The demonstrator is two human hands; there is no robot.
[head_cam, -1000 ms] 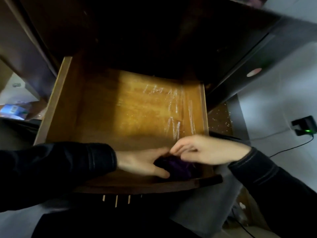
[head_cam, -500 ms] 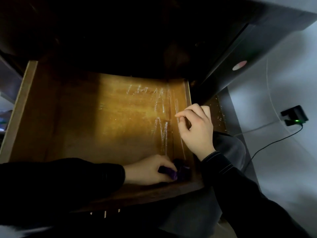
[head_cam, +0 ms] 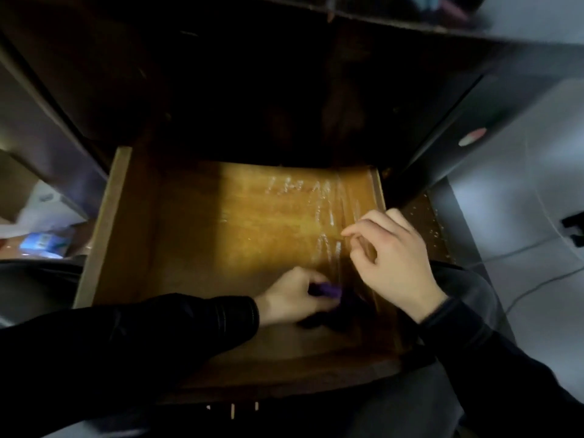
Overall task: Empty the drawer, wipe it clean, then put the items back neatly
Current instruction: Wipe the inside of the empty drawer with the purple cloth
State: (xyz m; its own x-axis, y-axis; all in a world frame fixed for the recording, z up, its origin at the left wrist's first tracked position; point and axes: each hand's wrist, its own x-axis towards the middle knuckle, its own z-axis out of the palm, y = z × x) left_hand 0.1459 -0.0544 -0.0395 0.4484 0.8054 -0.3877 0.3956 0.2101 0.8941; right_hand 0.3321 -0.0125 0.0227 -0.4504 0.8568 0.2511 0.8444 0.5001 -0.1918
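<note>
1. Both hands reach into an open wooden drawer, pulled out from a dark cabinet towards the person.
2. Its floor is bare wood, lit amber in the middle and shadowed along the left side and the front.
3. Pale white streaks mark the floor near the right wall, some in short rows at the back and some as longer strokes running front to back.
4. A left hand lies low at the front right of the floor, fingers curled round a purple cloth, which is bunched under them and pressed to the wood.
5. Only 1 bright fold of the cloth shows clearly; the rest is a dark lump just to the right of the knuckles.
6. A right hand is over the right wall, just beside the streaks, with its back up.
7. Its fingers are loosely bent, the forefinger and thumb close together and pointing left, and nothing shows between them; whether the hand touches the wall cannot be told.
8. Dark sleeves cover both arms down to the wrists.
9. A blue packet lies blurred at the far left, outside the drawer.
10. At the right edge sits a black plug with a thin cable trailing from it, and an oval sticker shows on a dark panel above.
</note>
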